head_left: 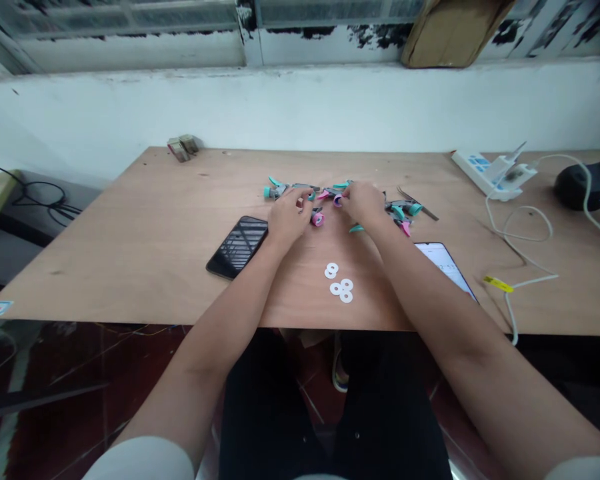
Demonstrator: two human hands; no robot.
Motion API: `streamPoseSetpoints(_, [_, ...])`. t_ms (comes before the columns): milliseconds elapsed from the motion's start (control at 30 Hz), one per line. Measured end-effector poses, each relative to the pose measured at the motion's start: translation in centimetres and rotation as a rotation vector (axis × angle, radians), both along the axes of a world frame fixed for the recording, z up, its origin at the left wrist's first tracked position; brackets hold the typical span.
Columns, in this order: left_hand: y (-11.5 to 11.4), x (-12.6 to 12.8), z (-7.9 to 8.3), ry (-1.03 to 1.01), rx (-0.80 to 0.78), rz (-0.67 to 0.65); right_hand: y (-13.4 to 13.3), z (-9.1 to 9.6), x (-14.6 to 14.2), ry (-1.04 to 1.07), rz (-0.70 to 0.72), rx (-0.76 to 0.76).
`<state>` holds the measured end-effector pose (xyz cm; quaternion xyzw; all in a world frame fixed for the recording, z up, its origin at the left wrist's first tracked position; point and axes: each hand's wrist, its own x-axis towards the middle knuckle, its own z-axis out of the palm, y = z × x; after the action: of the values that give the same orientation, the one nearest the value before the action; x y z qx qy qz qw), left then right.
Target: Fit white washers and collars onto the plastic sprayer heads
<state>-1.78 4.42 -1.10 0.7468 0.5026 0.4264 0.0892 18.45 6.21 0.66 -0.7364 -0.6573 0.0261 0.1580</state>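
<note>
The right hand (363,203) seems to pinch a small purple ring (338,201) at its 9 o'clock, between the two hands, but the fingers hide the ring's long axis. The left hand (289,216) is curved, and a grey and teal plastic part (276,191) lies at its 11 o'clock; I cannot tell if this hand grips anything. More plastic parts (403,210) lie in a loose row across the plywood table (130,267). White washers (339,283) lie at 6 o'clock, and a white wall (280,107) stands behind.
</note>
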Motion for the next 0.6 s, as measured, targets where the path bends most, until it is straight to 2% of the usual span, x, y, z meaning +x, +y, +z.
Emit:
streamPoseSetpoints(200, [0.3,0.1,-0.3,-0.027,0.031,-0.042,-0.5,-0.4,0.8,0.132,-0.013,0.075])
streamPoseSetpoints(367, [1.1,0.2,-0.7,-0.047,0.014,-0.086,-0.5,-0.9,1.5,0.319,0.029,0.113])
streamPoseSetpoints(600, [2.0,0.1,-1.4,-0.1,0.006,-0.123,-0.1,-1.0,1.5,0.347,0.038,0.11])
